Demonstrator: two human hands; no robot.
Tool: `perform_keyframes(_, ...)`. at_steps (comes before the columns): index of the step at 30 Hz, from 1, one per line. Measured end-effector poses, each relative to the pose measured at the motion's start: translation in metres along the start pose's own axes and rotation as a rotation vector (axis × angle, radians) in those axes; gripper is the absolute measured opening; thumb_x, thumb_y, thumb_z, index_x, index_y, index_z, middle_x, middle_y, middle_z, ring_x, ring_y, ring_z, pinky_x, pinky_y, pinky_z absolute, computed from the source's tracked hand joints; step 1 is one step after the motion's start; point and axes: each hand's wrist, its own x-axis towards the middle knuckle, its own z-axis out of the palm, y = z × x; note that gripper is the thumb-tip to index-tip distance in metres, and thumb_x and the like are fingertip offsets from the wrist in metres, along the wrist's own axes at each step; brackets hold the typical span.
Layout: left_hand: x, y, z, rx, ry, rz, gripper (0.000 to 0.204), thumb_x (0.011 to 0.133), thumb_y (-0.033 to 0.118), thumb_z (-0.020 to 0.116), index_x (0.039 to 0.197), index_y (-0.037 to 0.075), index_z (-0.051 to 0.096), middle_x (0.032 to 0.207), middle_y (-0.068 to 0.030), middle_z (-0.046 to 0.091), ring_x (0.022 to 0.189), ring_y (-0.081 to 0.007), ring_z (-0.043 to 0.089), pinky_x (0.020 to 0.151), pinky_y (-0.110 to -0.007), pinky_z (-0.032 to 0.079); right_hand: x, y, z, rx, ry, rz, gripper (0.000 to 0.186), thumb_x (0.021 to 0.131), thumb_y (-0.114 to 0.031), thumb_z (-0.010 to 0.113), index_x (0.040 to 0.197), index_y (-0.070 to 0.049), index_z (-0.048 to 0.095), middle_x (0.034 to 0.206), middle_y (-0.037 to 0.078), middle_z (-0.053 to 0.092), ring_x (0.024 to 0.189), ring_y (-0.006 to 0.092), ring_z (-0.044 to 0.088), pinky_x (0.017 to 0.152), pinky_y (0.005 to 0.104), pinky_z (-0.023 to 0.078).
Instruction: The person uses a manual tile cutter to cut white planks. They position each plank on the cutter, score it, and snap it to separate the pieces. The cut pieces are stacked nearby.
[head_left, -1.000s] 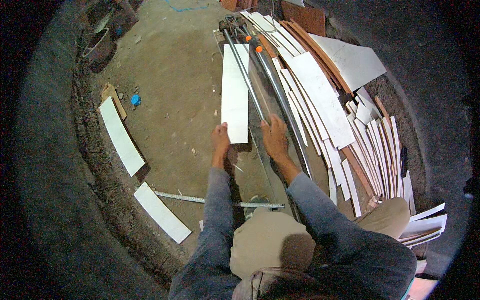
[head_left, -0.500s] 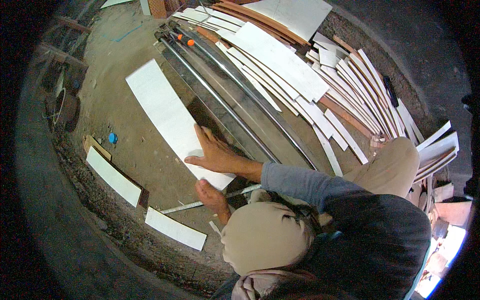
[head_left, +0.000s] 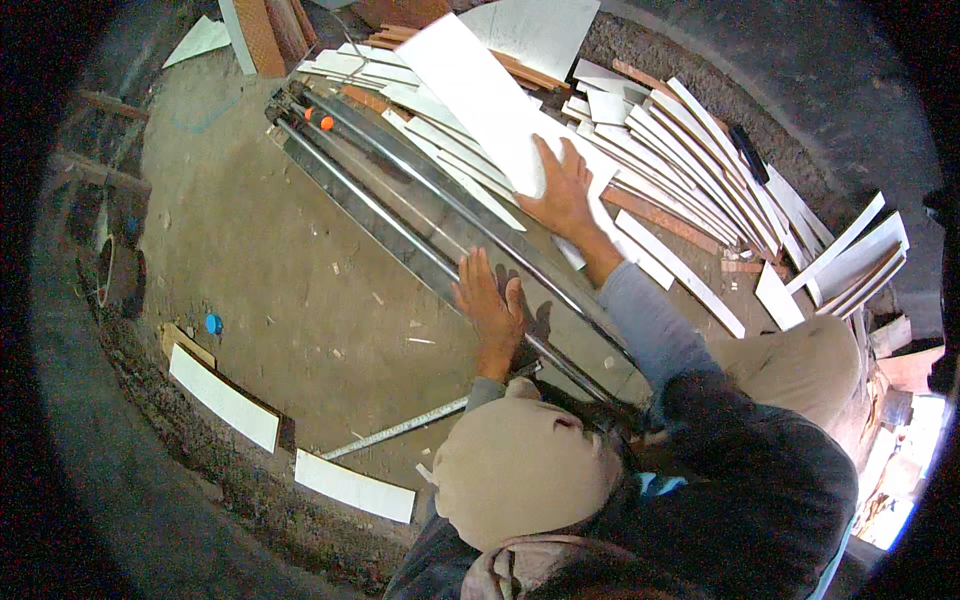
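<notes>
Your right hand (head_left: 562,190): fingers spread flat on the long white rectangular tile (head_left: 480,100), over the stack of cut white strips (head_left: 690,160). Your left hand (head_left: 490,305): open, pressing the long metal tile cutter (head_left: 420,225). Tile uncut, not yet seated.

A person seen from above wears a grey-blue long-sleeved shirt, a dark vest, tan trousers and a beige cap, with both hands bare of gloves.
</notes>
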Motion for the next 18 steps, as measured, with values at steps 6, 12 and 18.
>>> perform_keyframes(6, 0.004, 0.0, 0.012, -0.001, 0.138, -0.008, 0.061, 0.106, 0.036, 0.052, 0.156, 0.003, 0.042, 0.16, -0.0194, 0.044, 0.152, -0.04, 0.033, 0.122, -0.06, 0.017, 0.063, 0.096, 0.01, -0.25, -0.132, -0.097, 0.102, 0.075, -0.037, 0.086, 0.162, -0.021, 0.035, 0.158, 0.031, 0.027, 0.145, 0.0501, 0.03, 0.116, 0.063, 0.028)
perform_keyframes(12, 0.005, 0.002, 0.014, 0.06, 0.188, 0.018, 0.052, 0.104, 0.029, 0.056, 0.149, 0.002, 0.051, 0.152, -0.0186, 0.052, 0.147, -0.0409, 0.04, 0.119, -0.059, 0.025, 0.099, 0.134, 0.027, -0.31, -0.255, -0.146, 0.106, 0.076, -0.04, 0.086, 0.164, -0.019, 0.031, 0.16, 0.03, 0.026, 0.147, 0.0497, 0.029, 0.119, 0.0635, 0.026)
perform_keyframes(18, 0.008, 0.002, 0.014, 0.088, 0.162, 0.036, 0.051, 0.104, 0.026, 0.057, 0.148, 0.003, 0.052, 0.15, -0.0192, 0.054, 0.145, -0.042, 0.042, 0.12, -0.055, 0.027, 0.109, 0.143, 0.038, -0.212, -0.314, -0.163, 0.104, 0.08, -0.044, 0.086, 0.164, -0.014, 0.031, 0.166, 0.027, 0.021, 0.15, 0.0483, 0.026, 0.12, 0.064, 0.023)
